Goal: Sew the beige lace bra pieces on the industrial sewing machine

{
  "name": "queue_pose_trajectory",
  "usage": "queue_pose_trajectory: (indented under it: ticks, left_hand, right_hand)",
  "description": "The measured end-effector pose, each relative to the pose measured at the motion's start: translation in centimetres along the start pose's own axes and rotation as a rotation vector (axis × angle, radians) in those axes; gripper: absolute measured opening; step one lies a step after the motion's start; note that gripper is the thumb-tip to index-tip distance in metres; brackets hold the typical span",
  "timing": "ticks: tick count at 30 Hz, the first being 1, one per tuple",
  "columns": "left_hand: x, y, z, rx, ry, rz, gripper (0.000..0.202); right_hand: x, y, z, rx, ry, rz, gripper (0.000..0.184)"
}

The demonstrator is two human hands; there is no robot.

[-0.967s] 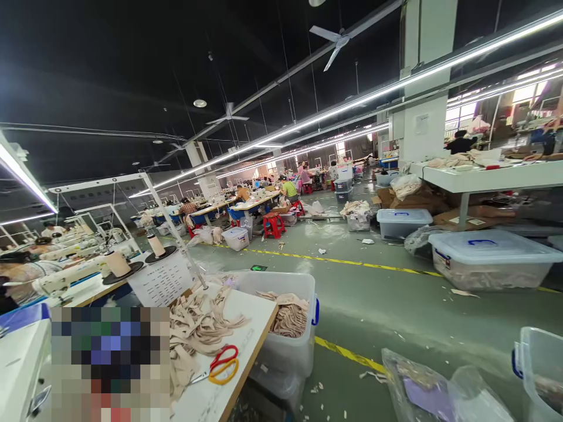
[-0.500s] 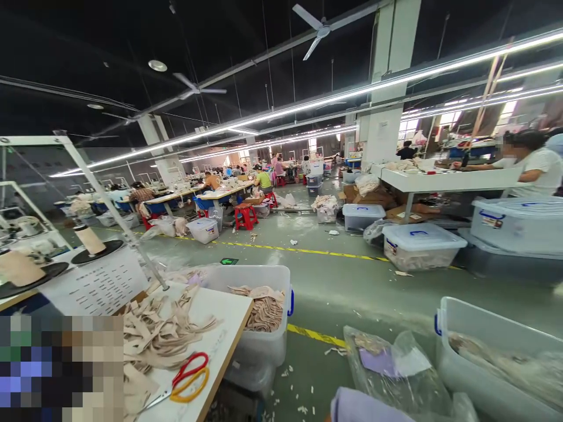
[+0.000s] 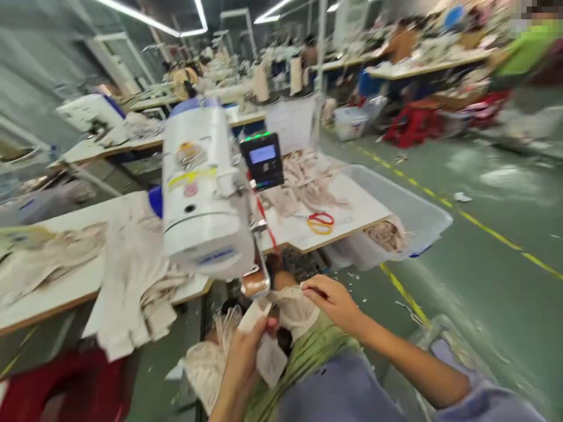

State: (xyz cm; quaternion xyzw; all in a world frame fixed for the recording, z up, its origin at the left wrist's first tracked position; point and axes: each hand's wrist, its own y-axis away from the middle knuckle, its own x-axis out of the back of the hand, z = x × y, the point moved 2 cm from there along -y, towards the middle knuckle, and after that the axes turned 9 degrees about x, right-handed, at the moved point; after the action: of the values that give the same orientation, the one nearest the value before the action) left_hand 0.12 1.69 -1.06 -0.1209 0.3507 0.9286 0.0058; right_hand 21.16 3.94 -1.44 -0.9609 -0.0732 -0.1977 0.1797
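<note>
Low in the head view, my left hand (image 3: pixel 250 346) is closed around a cream fabric piece (image 3: pixel 257 313), with a pale flap hanging below the fingers. To its right, my right hand (image 3: pixel 332 299) pinches the edge of a gathered beige cloth (image 3: pixel 297 308) above my lap. Whether both hands hold one and the same piece I cannot tell. Just beyond the hands stands a white sewing machine (image 3: pixel 197 217), its curved metal arm close to the cloth. More cream fabric (image 3: pixel 202 366) with loose threads hangs left of my left hand. Blur softens the fingertips.
Scissors (image 3: pixel 321 223) with red and yellow handles lie on the white tabletop (image 3: pixel 352 205) beside beige strips (image 3: pixel 308 187). A control panel (image 3: pixel 264 161) stands by the machine. At right is a clear bin (image 3: pixel 422 217); a red stool (image 3: pixel 65 387) is lower left. Other people sit at far tables.
My view has swung left and down from the wide workshop to the sewing machine and my lap. Both my hands and the fabric they hold have come into view.
</note>
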Motion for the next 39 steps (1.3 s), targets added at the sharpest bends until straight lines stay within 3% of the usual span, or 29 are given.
queue_pose_trajectory:
  ticks: [2,4,9,16,21,26,32,39]
  left_hand:
    - [0.8,-0.2,-0.4,0.022,0.122,0.075,0.056]
    - [0.4,-0.4,-0.5,0.012,0.202,0.115,0.056]
    - [-1.2,0.2,-0.8,-0.007,0.265,0.102,0.053]
    - [-0.3,-0.2,-1.6,-0.168,-0.022,0.157,0.043]
    - [0.3,-0.5,-1.4,-0.363,-0.279,0.129,0.032]
    - [0.6,-0.5,-1.0,-0.482,-0.344,0.111,0.022]
    - [0.2,-0.5,-0.9,-0.412,-0.341,0.081,0.022]
    - [-0.3,-0.4,-0.5,-0.388,-0.383,0.043,0.024]
  right_hand:
    - [-1.2,0.3,-0.7,0.114,0.058,-0.063,0.026]
    - [-2.3,0.7,-2.0,0.231,0.100,-0.094,0.019]
    - [-5.0,0.1,-3.5,0.349,0.142,-0.032,0.018]
    - [-5.7,-0.9,-2.0,0.141,0.097,-0.081,0.014]
    - [-5.0,-1.7,-1.6,-0.047,0.007,-0.227,0.008]
    - [-4.2,-2.9,-1.8,-0.096,-0.118,-0.371,0.010]
    - [-3.7,-2.6,-2.0,0.002,-0.048,-0.457,0.010]
    - [-4.2,-1.6,-1.4,-0.078,-0.043,-0.365,0.007]
